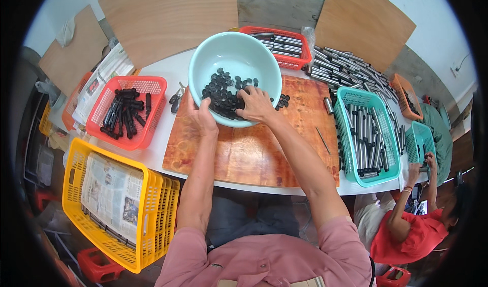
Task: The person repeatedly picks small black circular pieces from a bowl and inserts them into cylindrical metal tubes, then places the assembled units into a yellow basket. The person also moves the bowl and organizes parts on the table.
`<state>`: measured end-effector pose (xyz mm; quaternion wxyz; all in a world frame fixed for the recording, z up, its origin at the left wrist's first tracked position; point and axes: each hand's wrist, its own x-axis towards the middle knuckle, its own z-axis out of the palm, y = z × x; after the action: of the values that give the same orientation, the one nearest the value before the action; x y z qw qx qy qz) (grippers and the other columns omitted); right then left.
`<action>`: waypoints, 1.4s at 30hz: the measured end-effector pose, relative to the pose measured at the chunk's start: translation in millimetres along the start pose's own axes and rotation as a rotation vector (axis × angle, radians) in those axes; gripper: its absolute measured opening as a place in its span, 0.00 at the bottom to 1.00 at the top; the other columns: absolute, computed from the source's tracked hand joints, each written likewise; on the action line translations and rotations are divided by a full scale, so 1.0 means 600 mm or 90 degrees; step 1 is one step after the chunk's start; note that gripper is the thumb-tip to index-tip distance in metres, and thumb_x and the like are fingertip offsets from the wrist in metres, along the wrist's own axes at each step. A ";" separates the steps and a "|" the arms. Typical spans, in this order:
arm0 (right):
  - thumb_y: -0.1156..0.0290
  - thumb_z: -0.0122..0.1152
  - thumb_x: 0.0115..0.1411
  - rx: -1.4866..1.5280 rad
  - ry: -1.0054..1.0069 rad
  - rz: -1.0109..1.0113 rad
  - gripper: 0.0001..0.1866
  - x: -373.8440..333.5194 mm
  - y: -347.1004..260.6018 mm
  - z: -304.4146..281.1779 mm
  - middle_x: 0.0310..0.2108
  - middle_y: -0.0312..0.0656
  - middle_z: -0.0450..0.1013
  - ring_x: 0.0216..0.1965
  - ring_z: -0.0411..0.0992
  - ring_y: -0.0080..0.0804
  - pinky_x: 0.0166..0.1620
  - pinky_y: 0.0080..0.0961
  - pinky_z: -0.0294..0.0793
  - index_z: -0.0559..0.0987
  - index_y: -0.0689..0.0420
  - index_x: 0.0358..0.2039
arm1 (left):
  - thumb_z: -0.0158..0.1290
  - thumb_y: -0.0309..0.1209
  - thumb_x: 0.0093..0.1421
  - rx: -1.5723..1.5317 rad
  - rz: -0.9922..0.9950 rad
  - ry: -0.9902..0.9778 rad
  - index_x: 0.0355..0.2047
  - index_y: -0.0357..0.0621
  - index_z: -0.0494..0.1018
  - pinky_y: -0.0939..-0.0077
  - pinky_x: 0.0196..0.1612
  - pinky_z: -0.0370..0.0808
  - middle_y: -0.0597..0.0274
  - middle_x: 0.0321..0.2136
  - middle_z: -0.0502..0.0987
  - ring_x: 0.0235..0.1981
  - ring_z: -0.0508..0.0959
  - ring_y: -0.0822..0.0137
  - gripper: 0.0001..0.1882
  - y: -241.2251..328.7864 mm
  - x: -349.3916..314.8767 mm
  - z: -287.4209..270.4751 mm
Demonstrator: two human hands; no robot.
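The person in the pink shirt leans over a reddish-brown wooden board [254,149] on the white table. A pale turquoise round plastic bowl [235,58] stands tilted on the board's far edge, and many small black round caps [221,95] lie in its lower part. The left hand [201,116] grips the near rim of the bowl, fingers curled around it. The right hand [256,104] reaches inside with fingers spread over the caps, touching them; whether it holds any, I cannot tell. A few caps [282,101] lie on the board just beside the bowl. To the left stands a red plastic basket [152,86] with black tubes, to the right a teal plastic basket [376,175] with grey metal tubes.
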<state>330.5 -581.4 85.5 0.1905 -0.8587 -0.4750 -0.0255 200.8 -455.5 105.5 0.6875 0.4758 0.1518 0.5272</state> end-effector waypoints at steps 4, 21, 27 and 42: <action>0.60 0.62 0.51 -0.072 0.056 -0.024 0.18 -0.010 0.025 -0.004 0.44 0.46 0.72 0.49 0.70 0.45 0.52 0.47 0.66 0.82 0.52 0.42 | 0.48 0.17 0.53 0.052 0.042 -0.006 0.62 0.32 0.67 0.71 0.59 0.69 0.56 0.56 0.73 0.55 0.74 0.64 0.32 0.001 -0.005 0.010; 0.74 0.61 0.49 -0.143 0.222 -0.151 0.06 -0.026 0.096 -0.067 0.35 0.44 0.72 0.46 0.71 0.41 0.49 0.39 0.69 0.82 0.57 0.29 | 0.47 0.18 0.53 0.076 0.061 0.049 0.58 0.33 0.71 0.71 0.54 0.70 0.58 0.49 0.76 0.49 0.76 0.65 0.29 -0.007 0.005 0.016; 0.73 0.61 0.50 -0.072 0.277 -0.116 0.08 -0.042 0.114 -0.082 0.35 0.48 0.72 0.46 0.70 0.47 0.48 0.43 0.72 0.80 0.60 0.32 | 0.47 0.18 0.54 0.087 0.023 0.086 0.59 0.33 0.70 0.70 0.57 0.68 0.56 0.51 0.76 0.51 0.75 0.63 0.29 0.002 0.006 0.002; 0.41 0.55 0.63 -0.025 0.033 0.362 0.45 -0.209 0.061 -0.074 0.70 0.62 0.52 0.70 0.47 0.68 0.68 0.67 0.45 0.60 0.61 0.69 | 0.45 0.27 0.65 0.044 -0.079 0.115 0.60 0.32 0.68 0.61 0.60 0.70 0.51 0.55 0.75 0.56 0.75 0.58 0.24 0.003 0.035 -0.114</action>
<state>297.8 -715.6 87.4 0.1852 -0.9601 -0.2093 -0.0024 159.6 -403.5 78.7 0.6857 0.4390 0.2605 0.5189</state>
